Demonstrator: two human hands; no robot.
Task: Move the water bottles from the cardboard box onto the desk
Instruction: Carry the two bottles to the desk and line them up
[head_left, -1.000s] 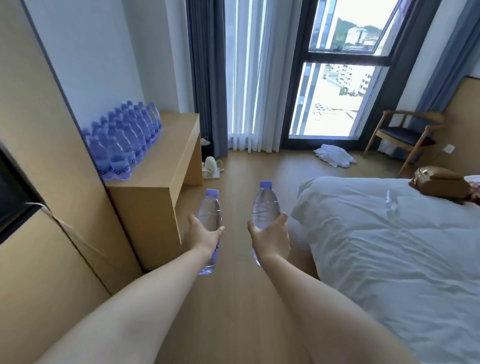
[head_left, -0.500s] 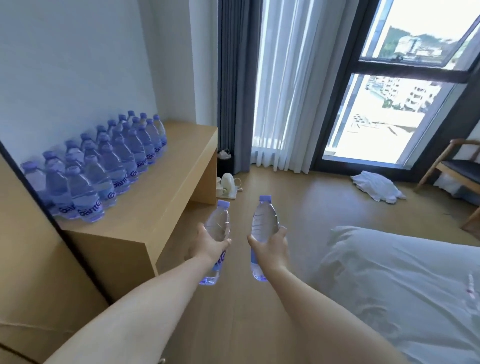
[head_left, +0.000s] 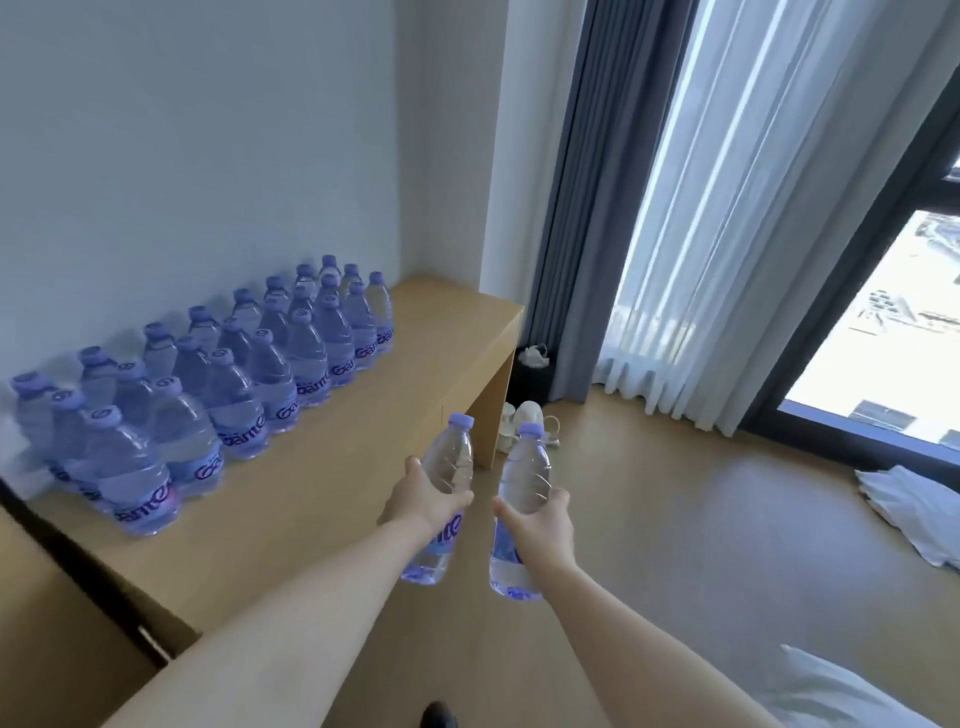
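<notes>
My left grip (head_left: 426, 501) and right grip (head_left: 540, 519) each clasp a clear purple-capped plastic water bottle (head_left: 449, 462) (head_left: 524, 467), now nearer the light wooden bench (head_left: 337, 467) than before.

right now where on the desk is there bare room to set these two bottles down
The desk is bare along its front edge, between the rows of bottles and the near rim, and at the far end by the curtain. The wall side is crowded. The left hand and right hand each grip a bottle, the left one over the front strip.

Wooden surface (head_left: 332, 483) along wall carries rows of upright purple-capped water bottles (head_left: 249, 384); front part bare.
</notes>
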